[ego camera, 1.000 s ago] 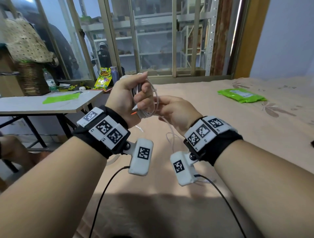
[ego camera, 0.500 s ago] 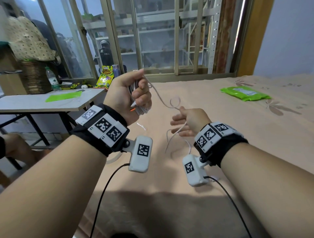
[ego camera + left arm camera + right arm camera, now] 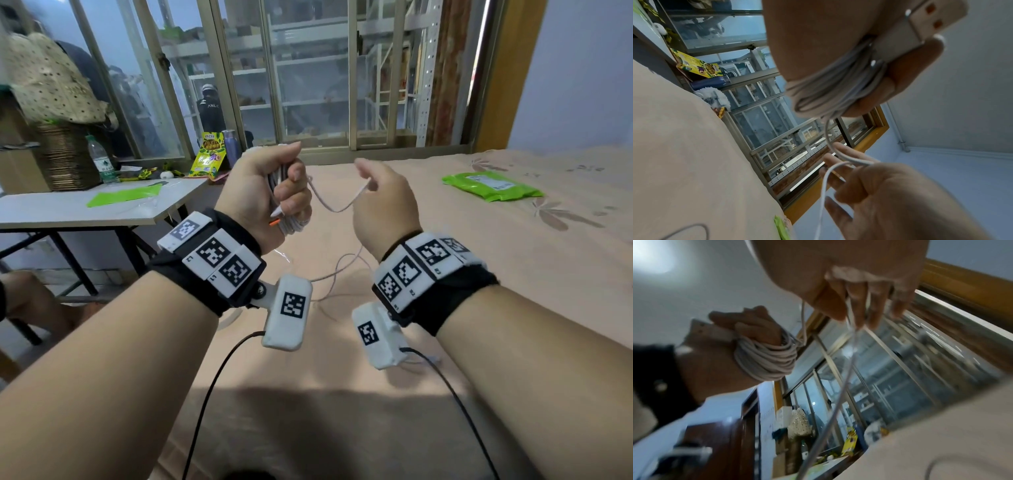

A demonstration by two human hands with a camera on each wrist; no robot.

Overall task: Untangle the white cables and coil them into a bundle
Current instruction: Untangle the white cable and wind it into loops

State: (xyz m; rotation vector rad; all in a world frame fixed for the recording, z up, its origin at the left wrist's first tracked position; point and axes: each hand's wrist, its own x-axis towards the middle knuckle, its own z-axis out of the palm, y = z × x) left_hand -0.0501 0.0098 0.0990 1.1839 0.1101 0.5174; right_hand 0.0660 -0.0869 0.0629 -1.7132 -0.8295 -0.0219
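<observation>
White cable coil (image 3: 291, 224) gripped in left hand (image 3: 263, 192); right hand (image 3: 383, 205) fingers pinch 1 loose strand (image 3: 329, 202).

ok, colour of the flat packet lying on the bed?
Bright green packet with a white label; the head view shows it best.

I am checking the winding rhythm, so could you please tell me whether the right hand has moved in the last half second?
Yes. The right hand has risen and swung back toward the window sill, nearer the left hand and its coiled white cable bundle.
</observation>
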